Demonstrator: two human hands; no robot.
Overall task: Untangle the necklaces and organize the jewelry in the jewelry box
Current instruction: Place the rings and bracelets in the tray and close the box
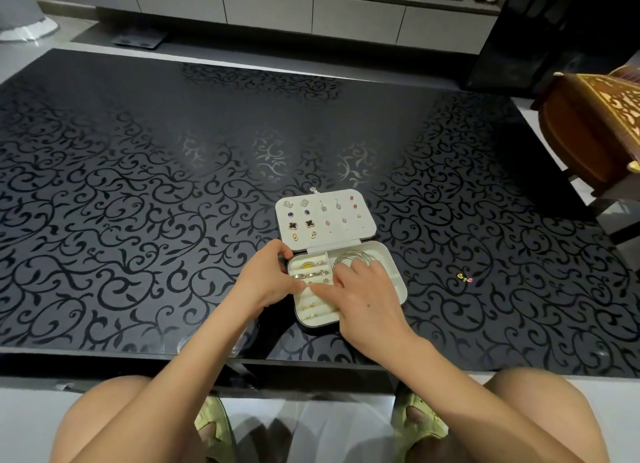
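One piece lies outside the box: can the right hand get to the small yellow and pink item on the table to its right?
Probably yes. The yellow and pink item lies alone on the table, right of the jewelry box, with nothing between it and the right hand.

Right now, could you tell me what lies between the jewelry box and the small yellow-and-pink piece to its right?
Nothing: the head view shows only bare patterned tabletop between the jewelry box and the yellow-and-pink piece.
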